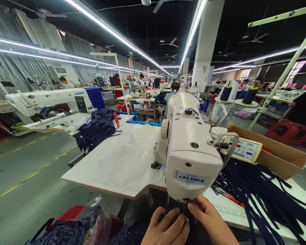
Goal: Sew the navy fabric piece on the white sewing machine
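Observation:
A white Juki sewing machine (187,149) stands on a white work table (117,166) right in front of me. Under its head lies dark navy fabric (180,208). My left hand (167,228) and my right hand (210,221) press on that fabric from both sides, fingers bent and touching the cloth just below the machine's head. A pile of long navy strips (260,195) lies on the table to the right of the machine.
A control panel (243,149) and an open cardboard box (283,153) sit at right. Navy thread cones (250,95) stand on a rack. More navy cloth (97,129) lies on the table's far left corner. Other sewing stations and people fill the hall behind.

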Action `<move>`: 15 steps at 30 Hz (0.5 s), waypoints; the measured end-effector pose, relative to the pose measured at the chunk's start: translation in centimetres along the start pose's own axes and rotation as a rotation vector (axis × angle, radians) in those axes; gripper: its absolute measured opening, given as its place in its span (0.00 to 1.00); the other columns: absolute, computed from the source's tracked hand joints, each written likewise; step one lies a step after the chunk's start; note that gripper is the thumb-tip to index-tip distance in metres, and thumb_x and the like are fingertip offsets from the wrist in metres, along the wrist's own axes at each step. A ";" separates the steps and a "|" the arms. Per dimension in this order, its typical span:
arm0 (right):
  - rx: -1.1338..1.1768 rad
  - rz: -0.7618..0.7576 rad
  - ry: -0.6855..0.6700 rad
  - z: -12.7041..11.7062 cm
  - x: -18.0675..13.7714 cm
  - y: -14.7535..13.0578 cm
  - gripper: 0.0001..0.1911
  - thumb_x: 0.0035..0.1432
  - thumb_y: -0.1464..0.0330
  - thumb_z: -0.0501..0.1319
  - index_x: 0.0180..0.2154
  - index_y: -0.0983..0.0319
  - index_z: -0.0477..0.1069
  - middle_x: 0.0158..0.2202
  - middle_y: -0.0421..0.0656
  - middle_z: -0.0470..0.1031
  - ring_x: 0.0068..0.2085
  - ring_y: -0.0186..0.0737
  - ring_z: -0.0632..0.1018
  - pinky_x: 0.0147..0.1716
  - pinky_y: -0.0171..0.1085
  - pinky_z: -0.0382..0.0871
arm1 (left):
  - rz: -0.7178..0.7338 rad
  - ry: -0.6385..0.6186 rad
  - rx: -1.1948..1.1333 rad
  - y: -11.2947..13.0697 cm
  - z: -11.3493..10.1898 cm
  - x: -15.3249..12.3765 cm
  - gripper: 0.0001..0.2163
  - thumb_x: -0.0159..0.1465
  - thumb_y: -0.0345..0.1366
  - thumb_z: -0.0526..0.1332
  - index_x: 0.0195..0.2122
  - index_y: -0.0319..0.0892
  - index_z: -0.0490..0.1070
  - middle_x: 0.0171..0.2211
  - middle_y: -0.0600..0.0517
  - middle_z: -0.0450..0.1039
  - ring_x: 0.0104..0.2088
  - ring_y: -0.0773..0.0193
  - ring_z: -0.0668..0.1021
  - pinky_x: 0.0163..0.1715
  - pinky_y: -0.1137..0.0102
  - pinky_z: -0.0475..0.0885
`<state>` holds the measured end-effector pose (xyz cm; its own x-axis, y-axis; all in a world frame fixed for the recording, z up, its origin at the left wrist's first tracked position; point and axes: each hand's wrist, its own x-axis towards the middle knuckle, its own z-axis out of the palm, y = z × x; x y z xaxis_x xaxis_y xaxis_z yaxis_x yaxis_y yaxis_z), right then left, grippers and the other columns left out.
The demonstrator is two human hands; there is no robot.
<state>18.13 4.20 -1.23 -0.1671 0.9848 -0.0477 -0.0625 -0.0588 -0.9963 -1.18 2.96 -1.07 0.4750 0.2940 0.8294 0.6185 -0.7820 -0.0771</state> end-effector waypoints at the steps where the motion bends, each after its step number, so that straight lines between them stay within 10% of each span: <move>1: -0.032 0.003 -0.004 -0.1 0.1 -0.3 0.18 0.56 0.52 0.66 0.38 0.60 0.75 0.30 0.38 0.73 0.32 0.37 0.72 0.34 0.36 0.68 | 0.003 -0.003 0.005 0.0 0.0 0.0 0.16 0.74 0.33 0.49 0.38 0.46 0.77 0.37 0.59 0.81 0.44 0.69 0.78 0.62 0.67 0.49; 15: -0.115 -0.034 0.121 1.1 -1.0 0.9 0.21 0.61 0.47 0.58 0.30 0.58 0.65 0.25 0.33 0.61 0.27 0.34 0.65 0.30 0.34 0.64 | -0.003 -0.133 -0.062 -0.4 -1.2 2.6 0.19 0.76 0.32 0.43 0.35 0.43 0.72 0.32 0.58 0.79 0.34 0.69 0.79 0.37 0.69 0.62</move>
<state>17.14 3.00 -1.99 -0.0470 0.9988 -0.0148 0.0476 -0.0126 -0.9988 -0.94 3.36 1.74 0.5544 0.3632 0.7489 0.5818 -0.8125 -0.0367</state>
